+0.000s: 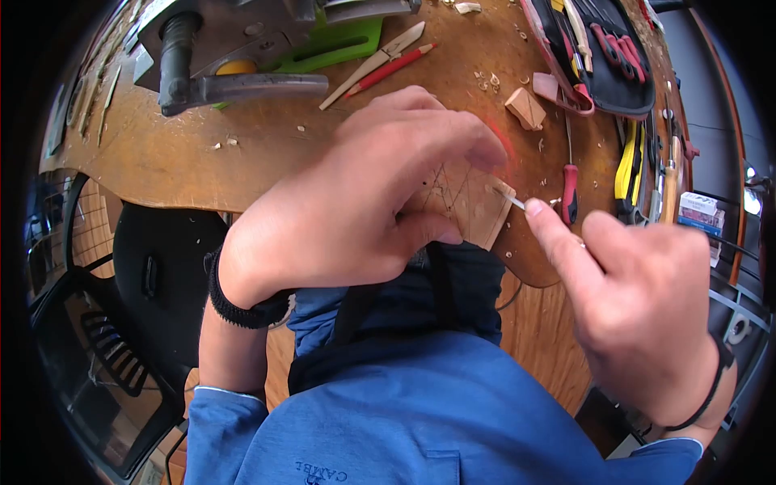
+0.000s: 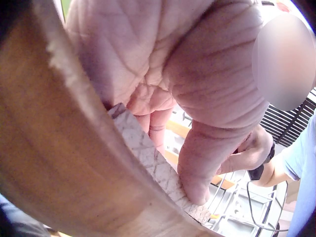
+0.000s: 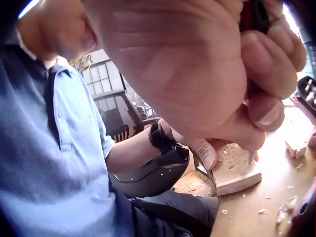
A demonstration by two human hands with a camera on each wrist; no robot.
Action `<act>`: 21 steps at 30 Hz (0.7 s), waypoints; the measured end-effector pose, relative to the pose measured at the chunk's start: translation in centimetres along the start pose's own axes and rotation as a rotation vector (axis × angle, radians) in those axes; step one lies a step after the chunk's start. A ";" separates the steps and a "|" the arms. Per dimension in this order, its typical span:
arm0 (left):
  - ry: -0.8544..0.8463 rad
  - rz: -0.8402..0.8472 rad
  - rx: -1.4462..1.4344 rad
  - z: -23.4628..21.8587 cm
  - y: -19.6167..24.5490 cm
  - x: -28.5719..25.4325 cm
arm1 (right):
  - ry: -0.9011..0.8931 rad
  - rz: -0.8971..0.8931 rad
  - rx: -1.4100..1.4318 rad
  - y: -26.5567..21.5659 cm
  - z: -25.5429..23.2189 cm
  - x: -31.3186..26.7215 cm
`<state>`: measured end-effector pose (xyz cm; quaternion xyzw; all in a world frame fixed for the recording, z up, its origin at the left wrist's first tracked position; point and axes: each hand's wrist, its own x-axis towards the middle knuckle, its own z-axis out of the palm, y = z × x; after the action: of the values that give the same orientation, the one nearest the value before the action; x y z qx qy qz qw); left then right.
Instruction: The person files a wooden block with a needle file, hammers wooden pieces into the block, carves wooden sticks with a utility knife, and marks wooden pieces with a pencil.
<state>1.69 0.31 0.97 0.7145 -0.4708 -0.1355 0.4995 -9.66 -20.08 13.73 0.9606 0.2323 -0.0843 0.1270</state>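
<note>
Right hand (image 1: 647, 307) is closed around one narrow-bladed carving tool (image 1: 517, 203), forefinger stretched along it, the blade meeting the wood. Left hand (image 1: 347, 194) is half open, fingers arched and thumb pressed on one pencil-marked wooden piece (image 1: 469, 198), steadying it at the table edge. That single piece lies between the hands, just right of the left palm and left of the right forefinger. Each wrist wears one black band.

Just beyond, one wooden offcut (image 1: 525, 109) rests on the wooden table (image 1: 267, 174) among scattered shavings. Right of the piece lie one red-handled screwdriver (image 1: 571, 194) and, farther right, one yellow-and-black cutter (image 1: 629, 170). Past the left hand, one red pencil (image 1: 394, 70) lies alongside one pale wooden strip (image 1: 364, 71). Farther off are one metal vise (image 1: 242, 36), a green plastic piece (image 1: 343, 44) and one open tool pouch (image 1: 638, 93) holding several red-handled tools.
</note>
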 end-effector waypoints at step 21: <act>-0.010 0.016 0.016 0.0 0.5 0.0 | 0.133 0.117 0.805 3.7 4.2 -0.7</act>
<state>1.41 0.23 1.38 0.7140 -0.4802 -0.1312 0.4923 -8.98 -24.72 10.61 0.9485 0.1337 -0.0988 -0.2697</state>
